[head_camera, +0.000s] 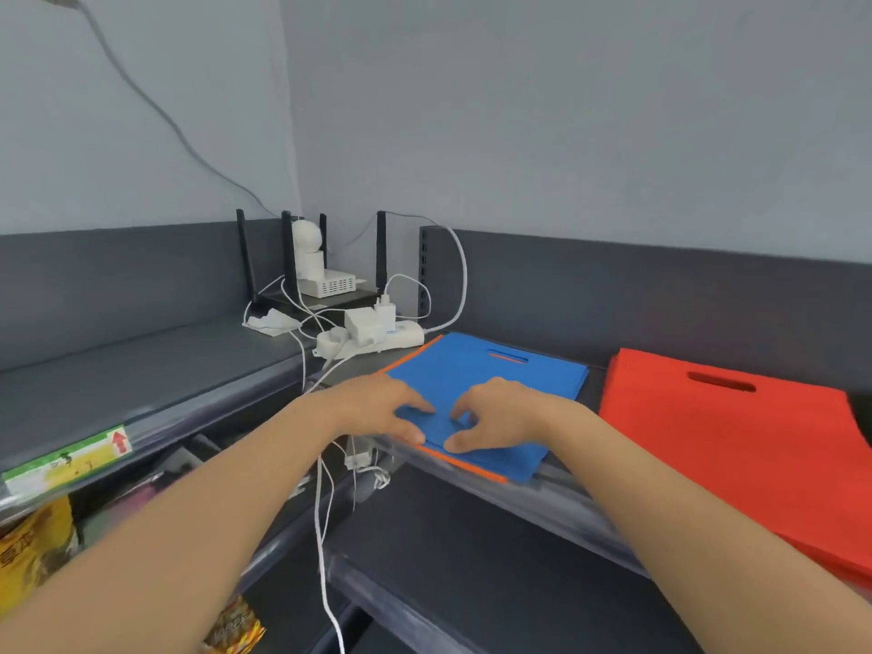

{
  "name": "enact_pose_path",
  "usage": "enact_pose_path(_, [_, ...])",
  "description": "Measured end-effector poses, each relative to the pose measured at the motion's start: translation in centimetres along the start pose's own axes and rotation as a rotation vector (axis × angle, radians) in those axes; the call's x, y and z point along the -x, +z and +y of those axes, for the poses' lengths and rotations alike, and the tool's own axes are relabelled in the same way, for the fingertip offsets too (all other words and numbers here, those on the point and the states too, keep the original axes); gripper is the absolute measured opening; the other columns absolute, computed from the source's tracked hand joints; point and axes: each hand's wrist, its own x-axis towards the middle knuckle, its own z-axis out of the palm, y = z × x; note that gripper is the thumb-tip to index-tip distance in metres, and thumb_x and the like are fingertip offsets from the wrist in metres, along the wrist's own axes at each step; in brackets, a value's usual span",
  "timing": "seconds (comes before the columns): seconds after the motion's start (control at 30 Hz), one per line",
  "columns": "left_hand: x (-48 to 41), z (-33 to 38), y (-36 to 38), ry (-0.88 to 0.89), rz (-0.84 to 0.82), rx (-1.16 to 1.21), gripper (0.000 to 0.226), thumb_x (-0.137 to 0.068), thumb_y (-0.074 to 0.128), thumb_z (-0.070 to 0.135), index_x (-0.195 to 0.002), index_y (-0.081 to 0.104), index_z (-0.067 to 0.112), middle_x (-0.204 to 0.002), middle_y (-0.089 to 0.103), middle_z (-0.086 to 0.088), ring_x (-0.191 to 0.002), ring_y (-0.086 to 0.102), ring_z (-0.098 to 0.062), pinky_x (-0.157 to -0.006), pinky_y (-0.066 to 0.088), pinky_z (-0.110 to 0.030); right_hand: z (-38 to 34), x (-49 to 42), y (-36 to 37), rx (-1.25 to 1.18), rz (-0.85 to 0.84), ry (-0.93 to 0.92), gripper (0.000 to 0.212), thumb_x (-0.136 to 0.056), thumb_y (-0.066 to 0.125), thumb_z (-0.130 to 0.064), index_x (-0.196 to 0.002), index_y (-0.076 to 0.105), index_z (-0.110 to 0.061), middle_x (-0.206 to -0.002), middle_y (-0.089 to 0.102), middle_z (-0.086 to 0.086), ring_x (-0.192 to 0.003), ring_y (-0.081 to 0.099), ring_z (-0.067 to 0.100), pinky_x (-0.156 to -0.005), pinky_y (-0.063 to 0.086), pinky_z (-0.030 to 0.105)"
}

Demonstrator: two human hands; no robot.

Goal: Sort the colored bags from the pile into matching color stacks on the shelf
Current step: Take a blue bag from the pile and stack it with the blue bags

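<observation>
My left grip (382,408) presses flat, fingers straight, on the blue bag (481,370) near its front edge. My right grip (495,413) touches it with bent fingertips; whether it pinches, I cannot tell. The bag lies on the shelf (566,500) over an orange bag (462,464), beside the red stack (731,455).

A black router (330,298) with four upright antennas stands in the back corner of the shelf (141,370), with a white camera (307,245) on top. A white power strip (377,338) lies just in front, its cables (323,512) trailing over the front edge. Yellow snack packets (33,549) sit below, at the left.
</observation>
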Motion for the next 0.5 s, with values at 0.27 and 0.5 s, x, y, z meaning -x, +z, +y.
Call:
enact_pose_path(0.27, [-1.6, -1.8, 0.0, 0.262, 0.13, -0.211, 0.048, -0.084, 0.055, 0.055, -0.129, 0.052, 0.038, -0.118, 0.062, 0.015, -0.105, 0.054, -0.013, -0.076, 0.034, -0.026, -3.1, -0.6, -0.1, 0.009, -0.027, 0.191, 0.059, -0.082, 0.065, -0.045, -0.135, 0.049, -0.024, -0.124, 0.056, 0.002, -0.11, 0.051, 0.023, -0.086, 0.042, 0.032])
enact_pose_path(0.5, [-2.2, -2.4, 0.3, 0.344, 0.154, -0.231, 0.042, -0.079, 0.055, 0.059, -0.111, 0.062, 0.033, -0.094, 0.066, 0.008, -0.087, 0.056, -0.016, -0.079, 0.044, -0.033, -3.8, 0.3, 0.2, -0.058, -0.044, 0.276, 0.058, -0.084, 0.063, -0.036, -0.138, 0.045, -0.025, -0.131, 0.053, 0.0, -0.113, 0.049, 0.02, -0.088, 0.04, 0.03])
